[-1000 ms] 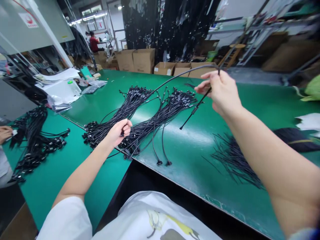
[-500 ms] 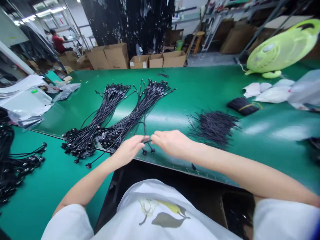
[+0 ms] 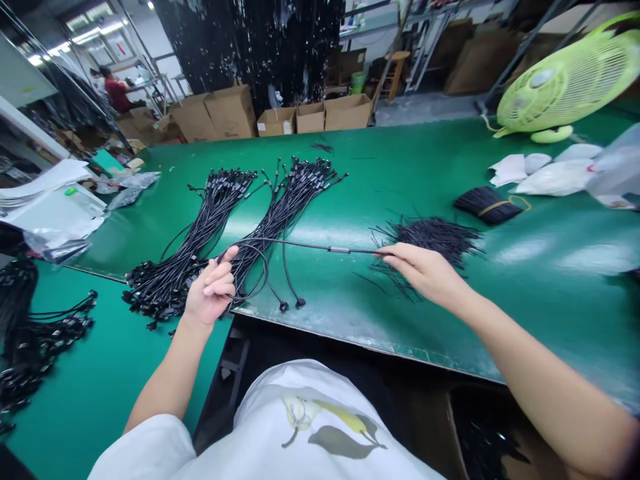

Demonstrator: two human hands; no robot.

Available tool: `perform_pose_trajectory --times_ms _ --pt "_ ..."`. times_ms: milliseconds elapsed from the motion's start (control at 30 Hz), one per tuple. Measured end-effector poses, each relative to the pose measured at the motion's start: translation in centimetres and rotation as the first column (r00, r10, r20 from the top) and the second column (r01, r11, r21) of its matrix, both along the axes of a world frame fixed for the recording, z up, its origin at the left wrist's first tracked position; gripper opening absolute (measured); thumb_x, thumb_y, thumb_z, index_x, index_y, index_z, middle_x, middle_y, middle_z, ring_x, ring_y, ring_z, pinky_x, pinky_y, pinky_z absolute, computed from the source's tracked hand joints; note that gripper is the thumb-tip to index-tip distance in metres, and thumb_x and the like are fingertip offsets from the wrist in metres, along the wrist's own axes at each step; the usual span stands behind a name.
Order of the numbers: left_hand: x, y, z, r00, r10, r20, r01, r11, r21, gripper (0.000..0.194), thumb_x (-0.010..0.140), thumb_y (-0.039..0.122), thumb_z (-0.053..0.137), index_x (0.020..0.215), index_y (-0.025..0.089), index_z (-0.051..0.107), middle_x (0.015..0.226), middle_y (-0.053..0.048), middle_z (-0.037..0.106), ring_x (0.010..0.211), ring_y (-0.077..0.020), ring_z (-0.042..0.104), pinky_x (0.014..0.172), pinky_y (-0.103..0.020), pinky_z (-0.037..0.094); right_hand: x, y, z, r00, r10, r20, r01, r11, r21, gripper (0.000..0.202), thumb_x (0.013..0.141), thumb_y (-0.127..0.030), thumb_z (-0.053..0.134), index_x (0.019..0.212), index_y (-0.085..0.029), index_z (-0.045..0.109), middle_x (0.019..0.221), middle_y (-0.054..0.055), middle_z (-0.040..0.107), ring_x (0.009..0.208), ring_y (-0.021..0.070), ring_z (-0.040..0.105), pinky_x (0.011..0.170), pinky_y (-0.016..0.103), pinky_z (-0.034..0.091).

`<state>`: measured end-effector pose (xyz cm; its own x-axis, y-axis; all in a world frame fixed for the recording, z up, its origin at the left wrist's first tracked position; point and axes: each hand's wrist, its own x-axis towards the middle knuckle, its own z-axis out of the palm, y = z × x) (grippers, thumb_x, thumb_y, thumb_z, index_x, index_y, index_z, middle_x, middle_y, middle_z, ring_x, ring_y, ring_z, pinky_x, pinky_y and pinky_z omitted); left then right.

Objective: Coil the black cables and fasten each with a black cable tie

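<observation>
From beside the bench, I see a slim black cable [image 3: 305,246], smooth and rubbery-looking, bowing gently between two bare hands above the glossy green tabletop [image 3: 330,287]. The right hand [image 3: 425,273] pinches one end between thumb and straightened fingers, close to a grey sleeve [image 3: 339,250] wrapped round the cord. The left hand [image 3: 210,291] has its fingers curled in, gripping the cable toward the other side. Behind lie two sheaf-like cable bundles [image 3: 203,223], knobbly with connectors at both ends. Wiry black strips [image 3: 437,240] bristle in a loose heap beyond the right hand, near a tight, yellow-banded bundle [image 3: 487,205].
</observation>
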<state>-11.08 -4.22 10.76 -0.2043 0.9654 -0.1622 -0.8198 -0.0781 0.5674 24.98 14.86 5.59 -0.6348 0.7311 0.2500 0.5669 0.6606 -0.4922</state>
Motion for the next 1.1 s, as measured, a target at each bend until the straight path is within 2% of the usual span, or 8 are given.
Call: perform_pose_trajectory --times_ms 100,200,333,467,633,800,933,1100 --pt "0.4 0.6 -0.4 0.995 -0.055 -0.086 0.049 0.997 -0.063 0.028 0.1 0.021 0.037 0.104 0.009 0.063 0.051 0.009 0.033 0.035 0.0 0.034 0.04 -0.007 0.036 -0.2 -1.7 0.5 0.998 -0.013 0.065 0.005 0.992 0.122 0.035 0.094 -0.036 0.036 0.111 -0.022 0.064 0.103 0.009 0.07 0.091 0.0236 0.065 0.077 0.034 0.048" --pt "2.1 1.9 -1.3 0.931 -0.055 -0.36 0.031 0.997 -0.074 0.025 0.092 0.029 0.056 0.11 0.012 0.062 0.061 0.006 0.047 0.047 -0.0025 0.047 0.047 -0.011 0.042 -1.9 -5.5 2.3 0.93 0.25 0.268 -0.293 0.946 0.137 0.03 0.094 -0.029 0.038 0.093 -0.021 0.066 0.08 0.006 0.069 0.067 0.0185 0.062 0.06 0.028 0.041" --pt "6.3 3.1 -3.1 0.579 -0.148 -0.801 0.173 0.983 -0.056 0.032 0.089 0.042 0.058 0.104 0.015 0.064 0.092 -0.006 0.064 0.086 -0.0153 0.063 0.075 -0.025 0.052 -5.5 -9.8 4.9 0.762 0.587 0.273 -0.602 0.798 -0.035 0.029 0.094 -0.026 0.043 0.073 -0.019 0.061 0.066 0.002 0.064 0.054 0.0118 0.053 0.054 0.024 0.031" --pt "9.0 2.9 -4.2 0.337 -0.276 -0.9 0.371 0.918 -0.143 0.035 0.089 0.048 0.055 0.08 0.015 0.06 0.074 -0.002 0.06 0.07 -0.0129 0.056 0.072 -0.027 0.047 -8.2 -8.9 4.7 0.918 0.396 -0.013 -0.396 0.918 0.028 0.024 0.091 -0.026 0.049 0.073 -0.017 0.062 0.069 0.002 0.063 0.058 0.0111 0.052 0.055 0.024 0.031" --pt "10.0 3.2 -4.2 0.722 -0.217 -0.657 0.279 0.96 -0.011 0.032 0.088 0.046 0.058 0.081 0.016 0.054 0.065 0.003 0.056 0.05 -0.0074 0.045 0.063 -0.025 0.043 -10.2 -6.8 1.0 0.857 0.04 -0.514 -0.158 0.969 -0.188 0.02 0.086 -0.038 0.059 0.087 -0.018 0.06 0.081 0.003 0.06 0.074 0.0148 0.055 0.069 0.027 0.043" --pt "11.8 3.5 -5.4 0.864 -0.262 -0.43 0.239 0.965 -0.107 0.053 0.082 0.063 0.054 0.061 0.015 0.05 0.066 -0.003 0.057 0.073 -0.0153 0.057 0.082 -0.031 0.046 -12.6 -7.5 -1.9 0.63 -0.401 -0.665 -0.292 0.671 -0.682 0.024 0.087 -0.038 0.051 0.073 -0.019 0.051 0.06 -0.006 0.042 0.046 0.0059 0.031 0.043 0.019 0.026" --pt "12.0 3.5 -6.4 0.962 -0.16 -0.223 0.138 0.984 -0.113 0.05 0.084 0.06 0.054 0.061 0.018 0.041 0.052 0.007 0.034 0.053 -0.0091 0.04 0.073 -0.028 0.047 -13.2 -8.1 -2.4 0.545 -0.496 -0.676 -0.504 0.451 -0.737 0.032 0.074 -0.044 0.07 0.075 -0.02 0.05 0.059 -0.009 0.035 0.044 0.0037 0.022 0.039 0.018 0.02" --pt "11.9 3.3 -6.7 0.886 -0.301 -0.353 0.257 0.952 -0.166 0.048 0.085 0.064 0.05 0.075 0.017 0.051 0.056 0.006 0.037 0.056 -0.01 0.042 0.076 -0.031 0.048 -13.5 -8.6 -2.2 0.432 -0.559 -0.708 -0.404 0.582 -0.705 0.044 0.081 -0.055 0.062 0.064 -0.018 0.046 0.06 -0.006 0.037 0.05 0.0053 0.034 0.045 0.018 0.033"
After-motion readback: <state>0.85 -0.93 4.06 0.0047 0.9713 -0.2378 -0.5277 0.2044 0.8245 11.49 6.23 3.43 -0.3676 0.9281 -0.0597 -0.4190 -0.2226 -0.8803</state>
